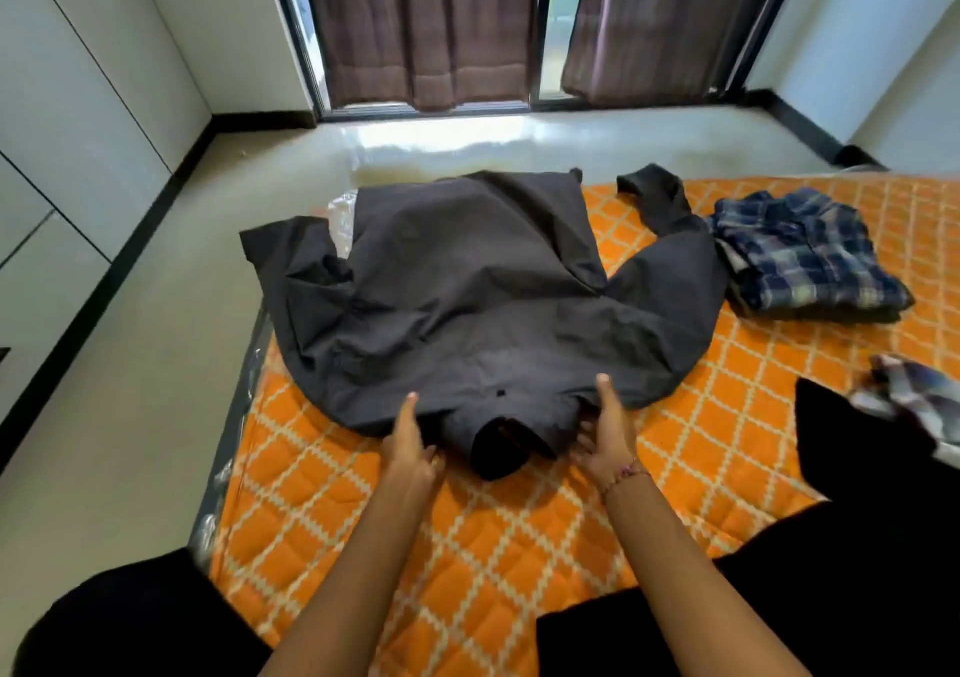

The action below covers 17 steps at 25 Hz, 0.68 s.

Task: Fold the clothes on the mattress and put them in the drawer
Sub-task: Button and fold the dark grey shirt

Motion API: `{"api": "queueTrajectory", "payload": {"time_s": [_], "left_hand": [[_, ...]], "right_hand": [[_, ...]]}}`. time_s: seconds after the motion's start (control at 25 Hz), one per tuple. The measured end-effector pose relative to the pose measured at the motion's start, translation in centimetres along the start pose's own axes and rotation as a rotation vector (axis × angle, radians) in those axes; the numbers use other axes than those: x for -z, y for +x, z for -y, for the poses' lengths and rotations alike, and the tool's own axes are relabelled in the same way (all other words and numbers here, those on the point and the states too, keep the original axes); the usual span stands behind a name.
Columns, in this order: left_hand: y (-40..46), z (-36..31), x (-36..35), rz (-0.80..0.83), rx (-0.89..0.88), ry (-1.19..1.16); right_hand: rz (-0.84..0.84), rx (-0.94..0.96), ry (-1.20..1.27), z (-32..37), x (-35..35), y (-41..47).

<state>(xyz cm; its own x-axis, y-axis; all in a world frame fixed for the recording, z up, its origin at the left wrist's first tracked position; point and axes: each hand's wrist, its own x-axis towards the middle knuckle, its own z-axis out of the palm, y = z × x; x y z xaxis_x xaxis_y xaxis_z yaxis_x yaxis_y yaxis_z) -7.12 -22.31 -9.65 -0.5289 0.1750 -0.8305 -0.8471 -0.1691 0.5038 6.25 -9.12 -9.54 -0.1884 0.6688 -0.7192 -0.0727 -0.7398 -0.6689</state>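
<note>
Dark shirt (467,302) spread back-up on mattress (519,536), collar at near edge, long axis running far. Left hand (410,442) and right hand (608,437) flank collar, fingers straight, resting on cloth, nothing gripped. Right sleeve trails far-right toward plaid shirt (805,255).

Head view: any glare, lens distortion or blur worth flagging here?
Head view: window light glares off the floor; wide-angle bends the wall lines; the plaid cloth at the right edge is blurred; the dark shirt and both hands look fairly sharp.
</note>
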Motion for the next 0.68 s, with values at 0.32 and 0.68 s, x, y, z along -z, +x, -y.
{"api": "queueTrajectory", "payload": {"time_s": [0.32, 0.68], "left_hand": [[-2.0, 2.2, 2.3, 0.2, -0.032, 0.206], [1.9, 0.3, -0.3, 0.059, -1.383, 1.846]], "right_hand": [[0.276, -0.222, -0.098, -3.9, 2.5, -1.2], [0.079, 1.037, -1.383, -2.3, -2.5, 1.2]]}}
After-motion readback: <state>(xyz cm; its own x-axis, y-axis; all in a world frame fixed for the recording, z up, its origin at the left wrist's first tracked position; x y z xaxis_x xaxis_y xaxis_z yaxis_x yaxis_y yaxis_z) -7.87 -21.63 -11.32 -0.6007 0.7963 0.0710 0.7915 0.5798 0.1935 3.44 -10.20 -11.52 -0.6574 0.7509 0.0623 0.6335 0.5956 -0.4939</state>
